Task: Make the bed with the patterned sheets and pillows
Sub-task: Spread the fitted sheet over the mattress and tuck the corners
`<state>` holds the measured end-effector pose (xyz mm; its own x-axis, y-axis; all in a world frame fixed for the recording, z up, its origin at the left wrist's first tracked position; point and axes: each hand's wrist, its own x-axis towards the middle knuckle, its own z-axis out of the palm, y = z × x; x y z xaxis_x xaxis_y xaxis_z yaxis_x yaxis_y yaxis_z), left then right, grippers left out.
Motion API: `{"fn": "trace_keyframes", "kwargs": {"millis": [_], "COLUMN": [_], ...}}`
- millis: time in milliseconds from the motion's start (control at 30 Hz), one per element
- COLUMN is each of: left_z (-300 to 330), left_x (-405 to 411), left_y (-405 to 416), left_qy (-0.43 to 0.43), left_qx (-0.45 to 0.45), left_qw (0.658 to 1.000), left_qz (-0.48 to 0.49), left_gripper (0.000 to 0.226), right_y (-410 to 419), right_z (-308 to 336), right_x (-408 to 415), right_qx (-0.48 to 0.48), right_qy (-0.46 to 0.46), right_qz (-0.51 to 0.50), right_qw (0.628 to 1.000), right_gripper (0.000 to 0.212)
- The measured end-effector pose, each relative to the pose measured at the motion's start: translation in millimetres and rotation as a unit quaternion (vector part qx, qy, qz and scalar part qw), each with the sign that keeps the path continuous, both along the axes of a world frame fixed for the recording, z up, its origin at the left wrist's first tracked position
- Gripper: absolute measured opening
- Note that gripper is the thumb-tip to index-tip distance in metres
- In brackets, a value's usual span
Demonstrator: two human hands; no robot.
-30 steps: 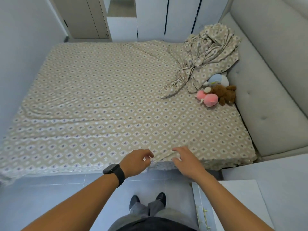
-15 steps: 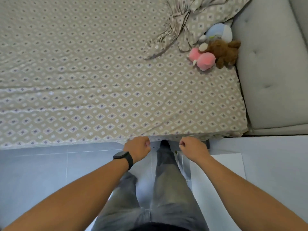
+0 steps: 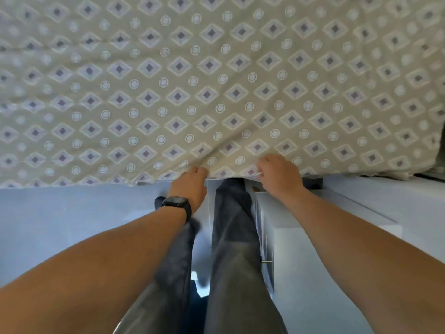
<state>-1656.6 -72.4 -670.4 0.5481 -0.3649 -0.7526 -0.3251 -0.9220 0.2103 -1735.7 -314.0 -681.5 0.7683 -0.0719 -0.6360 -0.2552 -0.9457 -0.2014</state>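
Step in hand: tucking the near hem. Sheet [image 3: 216, 92] spread over bed, edge overhanging floor [image 3: 72, 225]. Left hand [image 3: 190, 186] and right hand [image 3: 279, 174]: grip apparently closed on hem. Next: pull taut, tuck under.

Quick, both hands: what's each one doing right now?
Left hand: grips the near edge of the patterned sheet.
Right hand: grips the same edge.

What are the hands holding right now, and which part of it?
Both the left hand and right hand grip the patterned sheet at its near edge.
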Motion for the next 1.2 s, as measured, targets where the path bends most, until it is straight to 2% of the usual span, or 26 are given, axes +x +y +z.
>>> {"fn": "trace_keyframes", "kwargs": {"millis": [67, 167, 267, 367, 500, 567, 633, 700, 767, 833, 900, 967, 1067, 1133, 1200], "left_z": [-14.2, -17.9, -13.5, -7.4, -8.0, -11.0, -12.6, -7.1, -1.6, 4.3, 8.5, 7.7, 3.8, -0.1, -2.8], "left_x": [2.3, 6.3, 5.7, 3.2, 16.7, 21.8, 18.7, 10.0, -1.1, -10.7, -13.9, -13.4, -10.2, -7.9, -8.0], "left_y": [-2.0, -2.0, 4.5, 0.4, -16.2, -17.7, -13.6, -4.3, 4.1, 7.9, 0.8, -18.5, -56.1, -74.0, -83.4], "left_qy": [-0.043, -0.069, -0.072, -0.026, -0.002, 0.028, 0.081, 0.122, 0.109, 0.055, 0.012, -0.006, 0.027, 0.051, 0.039], "left_qx": [-0.024, -0.058, -0.059, -0.055, -0.027, -0.028, -0.04, -0.055, -0.073, -0.095, -0.116, -0.14, -0.134, -0.098, -0.065], "left_qw": [0.999, 0.996, 0.993, 0.99, 0.986, 0.986, 0.984, 0.98, 0.98, 0.983, 0.981, 0.976, 0.977, 0.98, 0.979], "left_qz": [0.001, -0.006, -0.074, -0.13, -0.166, -0.163, -0.152, -0.147, -0.148, -0.151, -0.157, -0.169, -0.164, -0.165, -0.191], "left_gripper": [0.02, 0.014, 0.018, 0.018, 0.013, 0.017, 0.025, 0.037, 0.04, 0.038, 0.038, 0.044, 0.058, 0.062, 0.064], "right_y": [-3.9, -9.6, -11.9, -14.5, -23.0, -20.9, -19.6, -16.9, -20.6, -30.4, -39.0, -46.4, -56.7, -60.7, -62.4], "right_z": [-11.3, -12.4, -9.0, -0.8, 2.1, -0.8, -7.6, -8.7, -7.4, -7.6, -6.8, -5.3, -10.0, -12.6, -13.5], "right_x": [-5.3, -10.9, -12.3, -9.3, -9.9, -14.3, -20.0, -24.3, -33.3, -45.5, -56.8, -60.0, -54.3, -50.0, -52.2], "right_qx": [-0.005, -0.001, 0.025, 0.047, 0.037, 0.033, 0.038, 0.065, 0.046, -0.004, -0.028, -0.009, 0.002, 0.002, 0.025], "right_qy": [-0.03, -0.027, -0.044, -0.067, -0.054, -0.075, -0.109, -0.133, -0.145, -0.109, -0.062, -0.049, -0.04, -0.043, -0.065], "right_qz": [0.015, 0.05, 0.072, 0.105, 0.129, 0.145, 0.142, 0.028, -0.191, -0.417, -0.561, -0.606, -0.639, -0.698, -0.751], "right_qw": [0.999, 0.998, 0.996, 0.991, 0.99, 0.986, 0.983, 0.989, 0.97, 0.902, 0.825, 0.794, 0.768, 0.715, 0.656], "right_gripper": [0.014, 0.018, 0.018, 0.026, 0.006, 0.014, 0.012, 0.012, 0.01, 0.012, 0.024, 0.031, 0.017, 0.008, 0.007]}}
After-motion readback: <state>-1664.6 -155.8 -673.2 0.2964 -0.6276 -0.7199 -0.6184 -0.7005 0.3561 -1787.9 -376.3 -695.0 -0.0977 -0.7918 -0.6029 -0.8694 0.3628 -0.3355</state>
